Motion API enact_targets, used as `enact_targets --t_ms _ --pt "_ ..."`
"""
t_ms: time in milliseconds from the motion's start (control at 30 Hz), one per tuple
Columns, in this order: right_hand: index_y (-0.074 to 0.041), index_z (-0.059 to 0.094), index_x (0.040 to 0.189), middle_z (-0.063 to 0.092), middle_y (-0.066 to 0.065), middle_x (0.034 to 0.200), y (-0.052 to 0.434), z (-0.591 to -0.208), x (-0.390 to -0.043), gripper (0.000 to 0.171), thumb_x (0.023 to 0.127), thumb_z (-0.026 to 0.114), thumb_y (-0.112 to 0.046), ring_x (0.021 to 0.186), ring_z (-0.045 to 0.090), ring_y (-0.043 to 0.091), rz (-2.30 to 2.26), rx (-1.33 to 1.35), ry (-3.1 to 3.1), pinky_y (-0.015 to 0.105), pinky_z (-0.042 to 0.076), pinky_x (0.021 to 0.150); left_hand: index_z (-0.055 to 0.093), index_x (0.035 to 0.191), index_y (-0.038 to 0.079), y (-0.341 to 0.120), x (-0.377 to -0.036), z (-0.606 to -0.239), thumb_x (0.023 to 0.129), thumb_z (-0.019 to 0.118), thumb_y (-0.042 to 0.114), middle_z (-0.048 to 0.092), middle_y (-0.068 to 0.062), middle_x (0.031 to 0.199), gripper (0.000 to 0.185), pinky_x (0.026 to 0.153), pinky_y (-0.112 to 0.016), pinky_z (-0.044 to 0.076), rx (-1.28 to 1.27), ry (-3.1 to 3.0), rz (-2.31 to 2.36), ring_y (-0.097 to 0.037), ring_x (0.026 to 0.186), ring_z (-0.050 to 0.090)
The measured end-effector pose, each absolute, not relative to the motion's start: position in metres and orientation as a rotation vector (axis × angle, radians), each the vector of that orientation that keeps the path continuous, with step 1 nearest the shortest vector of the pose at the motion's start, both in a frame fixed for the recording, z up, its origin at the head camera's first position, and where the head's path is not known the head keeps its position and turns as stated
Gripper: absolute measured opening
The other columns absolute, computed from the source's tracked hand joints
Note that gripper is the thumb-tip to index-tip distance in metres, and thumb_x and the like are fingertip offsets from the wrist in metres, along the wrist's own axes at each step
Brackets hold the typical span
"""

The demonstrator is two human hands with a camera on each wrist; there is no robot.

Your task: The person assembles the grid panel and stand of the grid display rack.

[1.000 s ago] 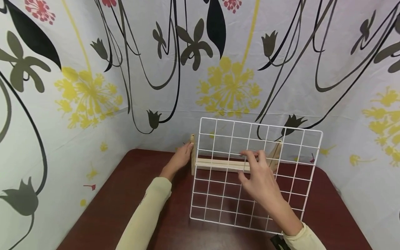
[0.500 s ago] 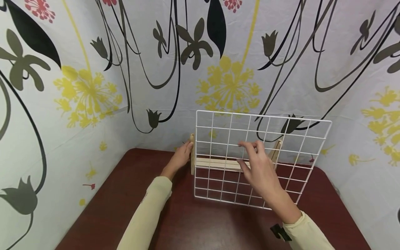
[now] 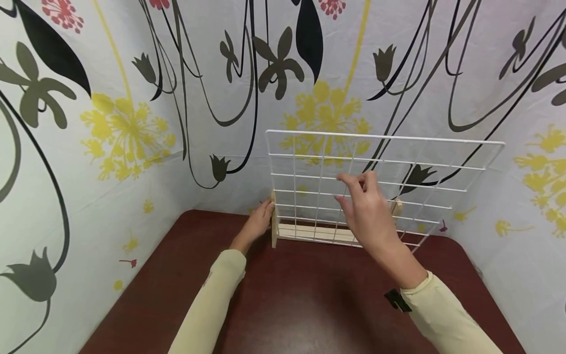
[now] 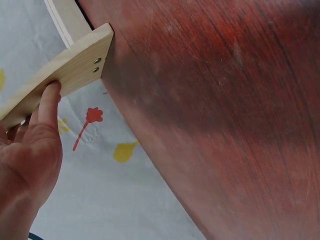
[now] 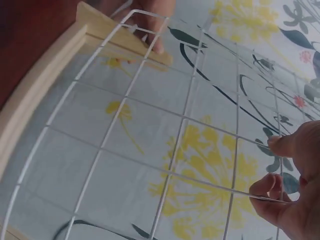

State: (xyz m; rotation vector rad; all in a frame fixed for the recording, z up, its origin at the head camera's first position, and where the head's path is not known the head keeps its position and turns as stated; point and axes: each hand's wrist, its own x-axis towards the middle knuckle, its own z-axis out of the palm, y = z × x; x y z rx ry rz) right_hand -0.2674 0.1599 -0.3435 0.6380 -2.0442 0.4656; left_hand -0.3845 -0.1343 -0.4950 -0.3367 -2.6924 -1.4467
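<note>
A white wire grid panel [image 3: 384, 137] hangs in the air, tilted, its lower edge close to a pale wooden stand [image 3: 318, 232]. My right hand [image 3: 370, 219] grips the grid's wires between thumb and curled fingers, as the right wrist view shows too. My left hand [image 3: 258, 221] holds the left upright [image 3: 273, 231] of the stand. In the left wrist view, fingers [image 4: 48, 102] lie against that upright's outer face, where two screws [image 4: 96, 65] show near its foot. The stand's right upright [image 3: 396, 209] is partly behind the grid and right hand.
A dark red-brown table [image 3: 300, 295] carries the stand near its back edge. Flower-printed fabric [image 3: 199, 98] rises behind and at both sides. A black strap-like piece [image 3: 397, 300] sits by the right sleeve [image 3: 442, 314].
My right hand has lifted the grid panel and tipped it flatter, its lower edge rising from over the table's front up to the stand. The left hand stays on the upright.
</note>
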Motion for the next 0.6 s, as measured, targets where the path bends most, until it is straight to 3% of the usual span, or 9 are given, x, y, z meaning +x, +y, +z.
enact_targets --t_ms 233,500,600 --pt "-0.014 0.054 0.135 0.042 0.022 0.105 0.155 -0.316 -0.278 0.051 0.093 0.08 -0.004 0.076 0.052 0.033 0.463 0.645 -1.94 0.048 0.051 0.063 0.041 0.16 0.012 -0.134 -0.383 -0.494 0.116 0.029 0.048 0.058 -0.027 0.146 0.057 0.093 -0.049 0.063 -0.368 -2.699 -1.484 -0.042 0.128 0.066" --pt "-0.016 0.053 0.134 0.041 0.022 0.105 0.146 -0.293 -0.291 0.046 0.096 0.077 -0.006 0.082 0.053 0.035 0.498 0.647 -1.847 0.05 0.051 0.068 0.049 0.146 0.017 -0.134 -0.383 -0.494 0.116 0.029 0.051 0.063 -0.022 0.108 0.05 0.089 -0.047 0.064 -0.341 -2.689 -1.498 -0.037 0.106 0.072" --pt "-0.017 0.053 0.135 0.042 0.022 0.106 0.141 -0.29 -0.295 0.046 0.096 0.076 -0.006 0.085 0.055 0.037 0.486 0.665 -1.844 0.051 0.052 0.072 0.049 0.143 0.017 -0.134 -0.382 -0.495 0.116 0.029 0.05 0.064 -0.022 0.107 0.048 0.088 -0.048 0.064 -0.341 -2.682 -1.507 -0.038 0.106 0.073"
